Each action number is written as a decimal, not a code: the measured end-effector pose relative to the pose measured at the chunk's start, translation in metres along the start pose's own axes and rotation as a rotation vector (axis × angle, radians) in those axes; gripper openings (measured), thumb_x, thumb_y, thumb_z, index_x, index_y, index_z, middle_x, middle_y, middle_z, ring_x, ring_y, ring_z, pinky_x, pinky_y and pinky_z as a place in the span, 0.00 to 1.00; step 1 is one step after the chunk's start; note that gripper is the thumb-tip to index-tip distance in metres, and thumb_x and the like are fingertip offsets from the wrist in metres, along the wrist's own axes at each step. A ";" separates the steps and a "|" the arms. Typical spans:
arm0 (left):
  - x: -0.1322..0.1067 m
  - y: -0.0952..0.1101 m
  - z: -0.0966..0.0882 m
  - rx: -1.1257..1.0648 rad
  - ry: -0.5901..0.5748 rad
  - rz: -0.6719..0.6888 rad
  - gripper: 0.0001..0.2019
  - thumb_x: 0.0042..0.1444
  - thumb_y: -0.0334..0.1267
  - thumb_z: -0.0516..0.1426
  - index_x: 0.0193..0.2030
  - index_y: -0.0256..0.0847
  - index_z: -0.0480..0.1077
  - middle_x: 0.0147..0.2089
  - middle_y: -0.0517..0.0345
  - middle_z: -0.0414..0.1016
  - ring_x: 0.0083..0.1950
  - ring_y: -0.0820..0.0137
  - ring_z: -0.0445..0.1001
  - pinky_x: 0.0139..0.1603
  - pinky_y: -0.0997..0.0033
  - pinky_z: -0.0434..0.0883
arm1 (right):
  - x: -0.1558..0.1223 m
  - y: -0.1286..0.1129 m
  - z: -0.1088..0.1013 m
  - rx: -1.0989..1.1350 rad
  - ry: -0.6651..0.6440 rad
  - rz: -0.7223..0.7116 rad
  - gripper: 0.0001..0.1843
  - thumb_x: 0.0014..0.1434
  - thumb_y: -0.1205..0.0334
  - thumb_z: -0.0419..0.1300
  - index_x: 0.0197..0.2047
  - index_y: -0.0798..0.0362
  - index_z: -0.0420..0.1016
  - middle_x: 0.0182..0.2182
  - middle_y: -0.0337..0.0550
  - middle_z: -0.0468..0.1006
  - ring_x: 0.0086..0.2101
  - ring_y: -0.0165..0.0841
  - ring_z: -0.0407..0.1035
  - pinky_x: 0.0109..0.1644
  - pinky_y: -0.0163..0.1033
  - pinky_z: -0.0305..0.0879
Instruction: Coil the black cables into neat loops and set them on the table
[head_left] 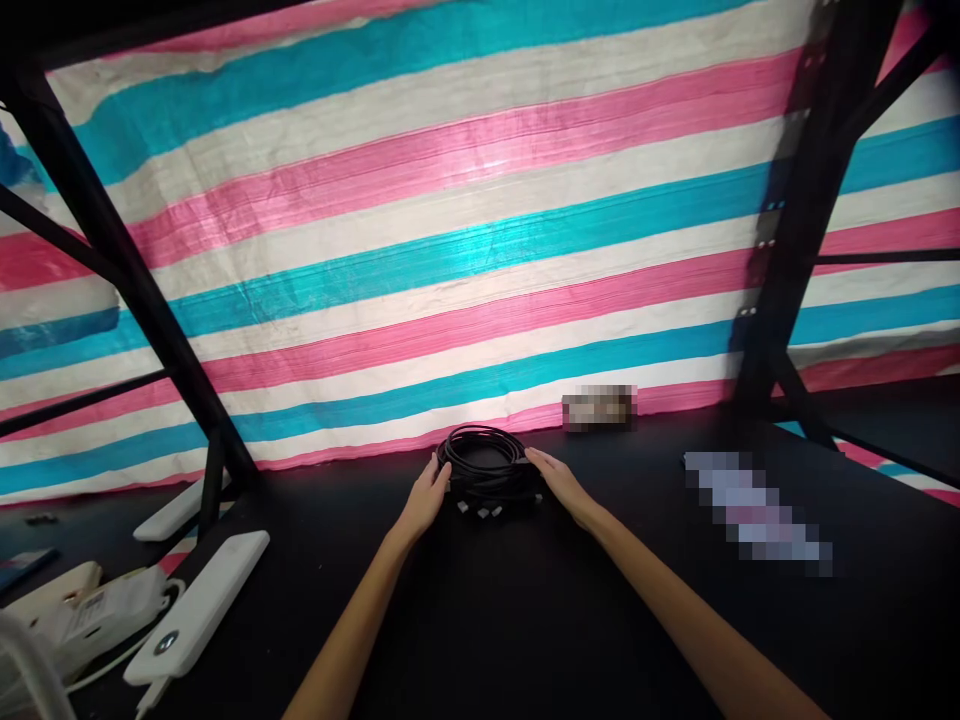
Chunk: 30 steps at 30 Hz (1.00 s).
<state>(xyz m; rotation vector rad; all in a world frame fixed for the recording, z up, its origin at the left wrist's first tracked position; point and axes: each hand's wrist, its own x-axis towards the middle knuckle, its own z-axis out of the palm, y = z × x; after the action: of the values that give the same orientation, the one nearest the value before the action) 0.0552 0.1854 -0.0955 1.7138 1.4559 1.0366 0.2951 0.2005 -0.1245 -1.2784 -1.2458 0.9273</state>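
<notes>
In the head view, a coil of black cables (489,487) is at the far middle of the black table (487,620), before the striped sheet (465,250). The left hand (427,494) touches its left side, the right hand (561,482) its right side; whether the fingers grasp it firmly, I cannot tell. A white device (202,605) lies near left.

Slim bare forearms (358,605), tapering to narrow wrists (403,532), bare left hand (427,497), bare right hand (556,476), slender fingers (540,459)
</notes>
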 end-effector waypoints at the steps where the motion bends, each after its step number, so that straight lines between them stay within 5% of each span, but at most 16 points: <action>1: -0.001 0.000 0.000 -0.007 -0.002 0.000 0.34 0.58 0.52 0.46 0.65 0.28 0.52 0.67 0.43 0.48 0.68 0.61 0.47 0.66 0.62 0.46 | 0.000 0.000 -0.001 0.016 -0.004 0.005 0.25 0.53 0.49 0.55 0.48 0.56 0.75 0.51 0.50 0.73 0.53 0.42 0.65 0.58 0.46 0.58; 6: -0.015 0.002 0.002 -0.013 -0.018 0.023 0.34 0.58 0.53 0.46 0.64 0.30 0.54 0.67 0.45 0.50 0.68 0.61 0.48 0.66 0.62 0.45 | -0.004 -0.003 -0.005 0.079 -0.011 -0.005 0.24 0.49 0.50 0.59 0.47 0.53 0.76 0.51 0.48 0.73 0.51 0.42 0.67 0.56 0.46 0.60; 16: -0.021 0.005 -0.002 0.036 -0.029 0.049 0.29 0.59 0.53 0.45 0.63 0.39 0.57 0.67 0.49 0.51 0.69 0.62 0.44 0.66 0.58 0.42 | -0.009 -0.008 -0.006 0.024 -0.022 -0.126 0.21 0.48 0.50 0.61 0.41 0.53 0.79 0.53 0.50 0.71 0.55 0.42 0.61 0.61 0.45 0.51; 20: -0.023 0.008 -0.011 0.254 0.040 0.266 0.26 0.61 0.49 0.44 0.64 0.47 0.53 0.69 0.57 0.45 0.70 0.66 0.40 0.66 0.57 0.41 | -0.013 -0.010 -0.005 -0.022 -0.051 -0.138 0.19 0.49 0.51 0.61 0.41 0.51 0.79 0.52 0.48 0.72 0.55 0.41 0.61 0.60 0.44 0.52; 23: -0.023 0.006 -0.015 0.395 -0.026 0.364 0.22 0.62 0.48 0.42 0.61 0.49 0.59 0.68 0.60 0.50 0.69 0.67 0.42 0.66 0.58 0.43 | -0.016 -0.012 -0.003 -0.026 -0.060 -0.135 0.20 0.51 0.51 0.59 0.44 0.52 0.78 0.50 0.47 0.74 0.53 0.40 0.64 0.58 0.44 0.56; 30: -0.012 -0.008 -0.017 0.281 -0.039 0.263 0.21 0.62 0.48 0.41 0.51 0.47 0.69 0.62 0.57 0.63 0.67 0.65 0.51 0.64 0.59 0.50 | -0.017 -0.014 -0.003 -0.056 -0.050 -0.104 0.25 0.55 0.47 0.52 0.50 0.53 0.72 0.49 0.47 0.74 0.50 0.40 0.66 0.51 0.42 0.64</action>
<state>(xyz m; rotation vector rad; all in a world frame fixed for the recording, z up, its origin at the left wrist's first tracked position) 0.0357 0.1744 -0.0961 2.1600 1.4310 0.9594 0.2930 0.1819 -0.1127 -1.2277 -1.3726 0.8595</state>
